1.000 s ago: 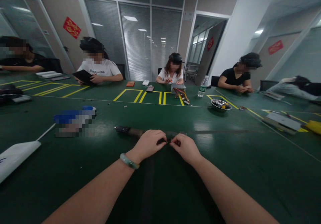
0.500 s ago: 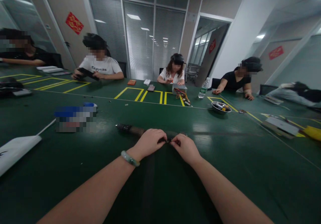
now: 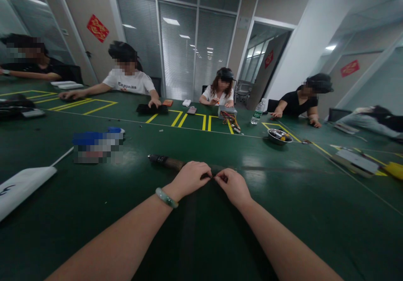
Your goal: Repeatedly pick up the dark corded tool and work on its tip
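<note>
My left hand [image 3: 190,179], a pale green bangle on its wrist, and my right hand [image 3: 232,185] meet at the middle of the green table [image 3: 283,214]. Both are closed, fingertips pinched together on a small dark thing I cannot make out. A long dark rod-like object [image 3: 165,162] lies across the table just beyond my knuckles and sticks out to the left of my left hand. A dark strip [image 3: 188,235] runs from under my hands toward me.
A white sheet [image 3: 22,186] lies at the left edge, a blurred blue-and-white item [image 3: 97,146] beyond it. A metal bowl [image 3: 278,136], a water bottle [image 3: 258,111] and a wired box [image 3: 227,112] stand further back. Several people sit along the far side.
My hands stay pinched together in the same place. The person in the white shirt has put a dark flat object down on the table and stretched both arms out.
</note>
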`<state>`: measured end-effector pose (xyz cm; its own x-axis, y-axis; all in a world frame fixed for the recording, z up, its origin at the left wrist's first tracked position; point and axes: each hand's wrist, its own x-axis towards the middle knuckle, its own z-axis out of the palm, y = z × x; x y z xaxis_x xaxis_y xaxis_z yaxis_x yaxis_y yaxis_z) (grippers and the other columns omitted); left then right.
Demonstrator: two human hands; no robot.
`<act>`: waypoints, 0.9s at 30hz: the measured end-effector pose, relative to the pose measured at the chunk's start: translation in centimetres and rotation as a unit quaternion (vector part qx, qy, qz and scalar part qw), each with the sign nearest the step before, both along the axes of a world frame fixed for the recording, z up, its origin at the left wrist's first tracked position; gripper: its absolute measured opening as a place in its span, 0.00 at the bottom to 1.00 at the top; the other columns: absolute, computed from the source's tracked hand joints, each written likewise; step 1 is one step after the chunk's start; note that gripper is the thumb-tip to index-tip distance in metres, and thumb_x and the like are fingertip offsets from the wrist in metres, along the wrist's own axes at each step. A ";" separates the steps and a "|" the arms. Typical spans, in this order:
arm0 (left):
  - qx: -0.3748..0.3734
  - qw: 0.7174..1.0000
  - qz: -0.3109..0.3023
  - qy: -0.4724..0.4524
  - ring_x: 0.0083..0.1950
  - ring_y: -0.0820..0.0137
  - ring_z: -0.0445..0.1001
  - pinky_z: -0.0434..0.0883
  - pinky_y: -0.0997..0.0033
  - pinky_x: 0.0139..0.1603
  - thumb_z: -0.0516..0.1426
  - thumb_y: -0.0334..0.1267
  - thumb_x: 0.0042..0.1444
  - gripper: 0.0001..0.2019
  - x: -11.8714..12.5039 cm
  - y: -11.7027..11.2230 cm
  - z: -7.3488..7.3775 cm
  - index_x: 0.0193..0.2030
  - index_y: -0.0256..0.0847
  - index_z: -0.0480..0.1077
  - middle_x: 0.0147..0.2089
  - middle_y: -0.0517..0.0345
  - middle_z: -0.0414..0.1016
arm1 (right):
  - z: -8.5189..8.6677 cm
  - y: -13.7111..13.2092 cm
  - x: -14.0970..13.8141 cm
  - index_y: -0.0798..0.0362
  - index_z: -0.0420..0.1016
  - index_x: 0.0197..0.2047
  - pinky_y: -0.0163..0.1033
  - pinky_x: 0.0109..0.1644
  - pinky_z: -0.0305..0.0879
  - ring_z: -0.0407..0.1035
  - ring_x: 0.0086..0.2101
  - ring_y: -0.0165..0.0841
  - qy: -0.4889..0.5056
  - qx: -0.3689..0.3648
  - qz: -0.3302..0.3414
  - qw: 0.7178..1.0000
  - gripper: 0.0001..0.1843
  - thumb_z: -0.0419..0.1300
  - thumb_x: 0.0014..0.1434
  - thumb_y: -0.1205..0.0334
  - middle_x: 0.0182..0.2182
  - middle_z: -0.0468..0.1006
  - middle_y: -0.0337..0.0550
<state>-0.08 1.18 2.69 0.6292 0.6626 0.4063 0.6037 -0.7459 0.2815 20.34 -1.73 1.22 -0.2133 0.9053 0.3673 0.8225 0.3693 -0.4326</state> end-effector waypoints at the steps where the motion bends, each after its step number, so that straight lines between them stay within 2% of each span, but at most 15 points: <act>1: 0.002 1.000 -0.001 0.001 0.46 0.66 0.72 0.65 0.63 0.52 0.58 0.37 0.59 0.04 0.0 0.0 0.0 0.40 0.44 0.72 0.43 0.60 0.75 | 0.0 0.0 0.0 0.50 0.74 0.34 0.37 0.38 0.59 0.68 0.33 0.31 -0.017 0.018 0.004 1.000 0.02 0.62 0.60 0.64 0.32 0.75 0.36; 5: 0.010 1.000 0.000 0.005 0.45 0.66 0.73 0.65 0.64 0.50 0.57 0.36 0.59 0.04 0.0 -0.1 0.0 0.40 0.43 0.72 0.42 0.58 0.75 | 0.1 0.2 -0.2 0.51 0.74 0.37 0.40 0.44 0.58 0.69 0.38 0.34 -0.103 0.080 0.021 0.991 0.01 0.61 0.62 0.65 0.36 0.76 0.38; 11: 0.014 1.000 -0.004 0.006 0.44 0.67 0.73 0.65 0.66 0.48 0.57 0.34 0.58 0.03 0.1 -0.1 0.1 0.39 0.43 0.72 0.40 0.58 0.75 | 0.0 0.4 -0.5 0.51 0.75 0.37 0.39 0.43 0.59 0.69 0.36 0.35 -0.185 0.103 0.026 0.977 0.05 0.59 0.65 0.63 0.34 0.75 0.40; 14: 0.011 1.000 -0.001 0.005 0.43 0.66 0.73 0.65 0.65 0.49 0.58 0.34 0.57 0.04 0.1 0.0 0.1 0.39 0.43 0.71 0.40 0.59 0.75 | -0.2 0.4 -0.8 0.49 0.75 0.37 0.37 0.42 0.60 0.68 0.36 0.34 -0.200 0.105 0.021 0.974 0.05 0.58 0.65 0.63 0.35 0.75 0.40; 19: 0.000 1.000 0.014 -0.004 0.46 0.66 0.73 0.65 0.65 0.51 0.59 0.34 0.56 0.09 0.0 -0.1 0.1 0.44 0.46 0.69 0.43 0.61 0.75 | -0.3 0.8 -1.1 0.49 0.73 0.41 0.35 0.43 0.61 0.69 0.40 0.33 -0.199 0.090 0.026 0.976 0.05 0.56 0.66 0.64 0.43 0.75 0.40; 22: -0.008 0.999 0.033 -0.008 0.48 0.65 0.73 0.66 0.62 0.52 0.60 0.35 0.56 0.12 -0.1 -0.2 0.0 0.47 0.46 0.67 0.45 0.60 0.75 | -0.4 1.2 -1.3 0.51 0.70 0.41 0.36 0.44 0.62 0.70 0.39 0.34 -0.201 0.048 0.024 0.978 0.03 0.55 0.67 0.64 0.38 0.76 0.41; 24: -0.005 0.999 0.035 -0.007 0.52 0.63 0.72 0.65 0.59 0.57 0.60 0.37 0.55 0.15 -0.2 -0.3 -0.1 0.49 0.46 0.65 0.47 0.58 0.74 | -0.4 1.6 -1.4 0.52 0.68 0.41 0.36 0.43 0.62 0.69 0.38 0.34 -0.217 0.030 0.025 0.975 0.03 0.55 0.67 0.64 0.36 0.75 0.41; 27: 0.033 0.999 0.010 -0.019 0.65 0.61 0.61 0.52 0.52 0.68 0.61 0.38 0.55 0.19 -0.3 -0.7 0.3 0.53 0.44 0.63 0.58 0.54 0.69 | -0.3 2.1 -1.7 0.53 0.67 0.43 0.37 0.44 0.61 0.69 0.39 0.35 -0.237 0.028 0.029 0.971 0.03 0.53 0.67 0.68 0.40 0.73 0.44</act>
<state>-0.38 0.49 2.96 0.5993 0.6456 0.4734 0.6085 -0.7516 0.2545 18.62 0.36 0.93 -0.4198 0.8684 0.2639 0.9016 0.4325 0.0109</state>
